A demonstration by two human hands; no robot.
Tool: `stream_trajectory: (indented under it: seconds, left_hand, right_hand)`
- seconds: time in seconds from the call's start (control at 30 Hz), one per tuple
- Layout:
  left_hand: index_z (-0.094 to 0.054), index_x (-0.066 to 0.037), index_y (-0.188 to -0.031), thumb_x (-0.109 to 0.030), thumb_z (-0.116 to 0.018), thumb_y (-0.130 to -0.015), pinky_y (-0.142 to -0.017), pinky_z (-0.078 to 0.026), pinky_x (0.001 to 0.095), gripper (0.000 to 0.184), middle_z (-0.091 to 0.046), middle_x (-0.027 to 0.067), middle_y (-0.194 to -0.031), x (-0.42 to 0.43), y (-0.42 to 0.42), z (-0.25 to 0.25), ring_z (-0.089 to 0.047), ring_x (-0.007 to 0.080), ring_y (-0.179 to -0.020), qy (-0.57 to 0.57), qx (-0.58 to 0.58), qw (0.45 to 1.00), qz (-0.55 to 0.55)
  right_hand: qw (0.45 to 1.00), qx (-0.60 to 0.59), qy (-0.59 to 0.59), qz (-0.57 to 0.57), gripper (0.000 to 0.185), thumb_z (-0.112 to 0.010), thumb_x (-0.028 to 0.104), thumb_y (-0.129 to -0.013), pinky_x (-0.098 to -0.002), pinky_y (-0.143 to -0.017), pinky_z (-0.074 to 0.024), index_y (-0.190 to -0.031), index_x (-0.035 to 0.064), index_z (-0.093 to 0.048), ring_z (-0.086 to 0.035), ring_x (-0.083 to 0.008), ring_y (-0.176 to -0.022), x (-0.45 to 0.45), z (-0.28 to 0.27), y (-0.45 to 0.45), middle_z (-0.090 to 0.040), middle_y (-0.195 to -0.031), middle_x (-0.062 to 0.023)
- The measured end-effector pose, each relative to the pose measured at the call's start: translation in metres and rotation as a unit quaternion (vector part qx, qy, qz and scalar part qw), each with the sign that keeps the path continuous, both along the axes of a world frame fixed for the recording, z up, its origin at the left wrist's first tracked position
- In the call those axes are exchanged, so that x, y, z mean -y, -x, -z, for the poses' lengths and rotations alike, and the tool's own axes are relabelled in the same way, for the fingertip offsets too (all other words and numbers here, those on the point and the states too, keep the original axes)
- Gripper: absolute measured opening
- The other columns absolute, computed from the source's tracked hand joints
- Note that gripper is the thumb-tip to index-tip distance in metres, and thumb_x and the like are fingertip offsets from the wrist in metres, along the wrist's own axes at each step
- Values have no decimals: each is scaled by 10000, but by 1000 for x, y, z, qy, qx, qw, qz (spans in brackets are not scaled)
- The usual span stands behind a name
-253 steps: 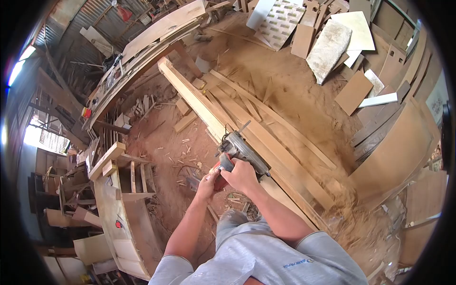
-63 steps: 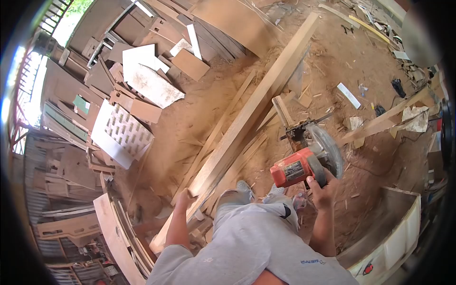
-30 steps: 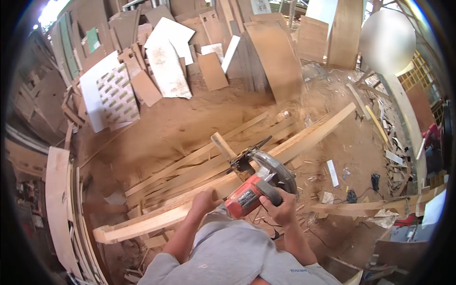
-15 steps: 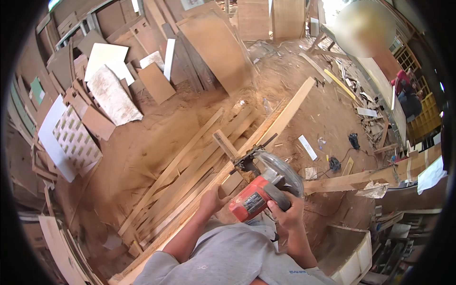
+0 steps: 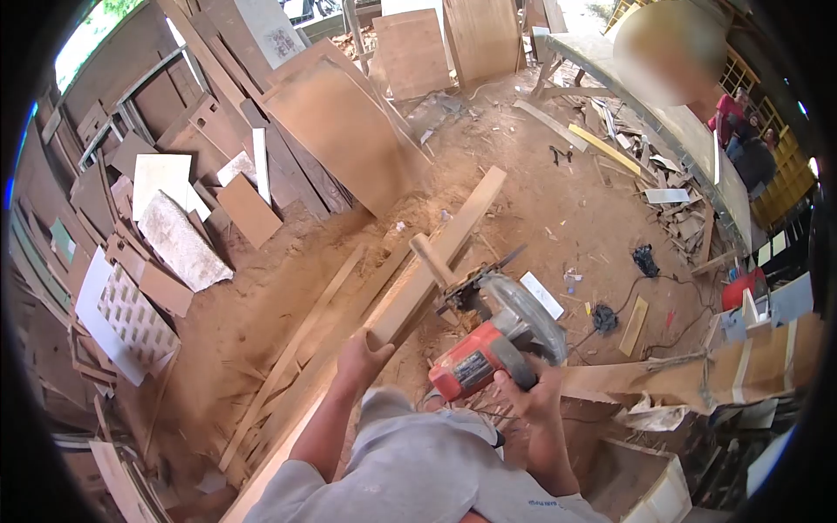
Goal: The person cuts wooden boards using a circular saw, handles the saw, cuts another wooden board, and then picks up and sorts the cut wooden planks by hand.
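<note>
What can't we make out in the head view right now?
All in the head view:
Circular saw: label wording, too small and blurred.
Right hand's grip: some fingers, hidden behind the saw's handle.
Left hand's grip: finger placement, partly hidden by the hand itself.
Plank: near end, cut off by the bottom edge.
Shirt: lettering, too small.

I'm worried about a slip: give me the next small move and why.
Probably steady the board with the left hand before any cut: that hand is on the board, while only the right hand holds the saw, by its handle.
</note>
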State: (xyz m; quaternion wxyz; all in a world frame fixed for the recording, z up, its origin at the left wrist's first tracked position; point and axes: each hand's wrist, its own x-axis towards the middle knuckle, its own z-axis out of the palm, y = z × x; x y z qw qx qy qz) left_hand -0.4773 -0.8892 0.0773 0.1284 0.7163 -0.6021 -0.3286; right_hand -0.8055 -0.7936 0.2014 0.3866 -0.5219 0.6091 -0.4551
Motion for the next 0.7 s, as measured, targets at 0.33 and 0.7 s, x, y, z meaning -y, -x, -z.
stream_trajectory:
  seconds: [0.33, 0.7]
  left_hand:
    - [-706, 32, -1160, -485, -865, -795, -919, -566, 491, 652, -756, 270, -1108, 82, 65, 17, -726, 422, -1066, 5, 46, 999, 0]
    - [-663, 15, -1289, -509, -861, -812, -989, -554, 483, 736, -733, 256, -1221, 261, 220, 5, -705, 408, -1149, 2, 52, 998, 24]
  right_hand:
    - [996, -9, 45, 81, 232, -822, 114, -885, -281, -699, -516, -1052, -38, -769, -610, -77, -776, 70, -9, 112, -702, -868, 12]
    - [991, 5, -17, 135, 227, -829, 97, -871, -262, -673, -492, -1033, -47, -766, -586, -62, -752, 207, 11, 227, -701, -827, 10]
